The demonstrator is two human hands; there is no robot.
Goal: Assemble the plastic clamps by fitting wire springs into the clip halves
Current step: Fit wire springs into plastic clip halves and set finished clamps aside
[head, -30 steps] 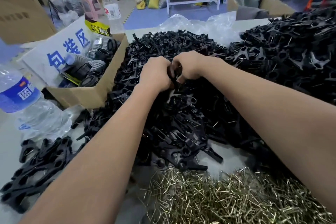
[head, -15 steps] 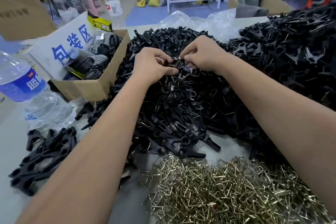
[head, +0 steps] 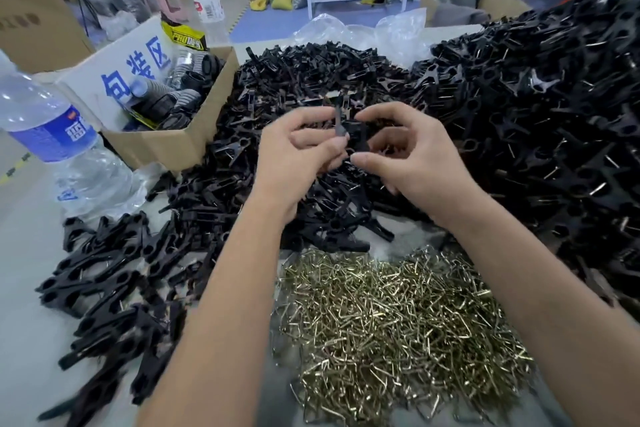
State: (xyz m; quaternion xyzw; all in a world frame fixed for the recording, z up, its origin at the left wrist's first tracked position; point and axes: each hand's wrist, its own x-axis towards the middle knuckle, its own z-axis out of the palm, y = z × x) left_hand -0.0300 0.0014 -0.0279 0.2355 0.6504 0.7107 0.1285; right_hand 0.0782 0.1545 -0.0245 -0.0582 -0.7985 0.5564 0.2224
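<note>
Black plastic fills my view: I have two clip halves (head: 349,130) up between my hands, above the middle of the big heap. My left hand (head: 294,156) pinches one half that stands nearly upright, and my right hand (head: 412,156) curls its fingers round the other, thumb underneath. The two pieces touch, but I cannot tell whether they are already seated together.

I judge this to be the mating step, before any spring goes in; I see no wire in either hand. The next move calls for lining up the pivots, then freeing one hand to reach down to the wire springs (head: 398,322), which lie in a brass-coloured pile on the tabletop (head: 24,288) just in front of me.

Counting: two halves in hand; one spring pile, far too many to count; the loose black parts (head: 294,80) beyond my hands and the mound (head: 554,114) to my right likewise uncountable. A smaller group of clamps (head: 100,274) lies at my left. Two water bottles, one near (head: 48,125) and one far (head: 207,0), and one cardboard box (head: 173,146).
</note>
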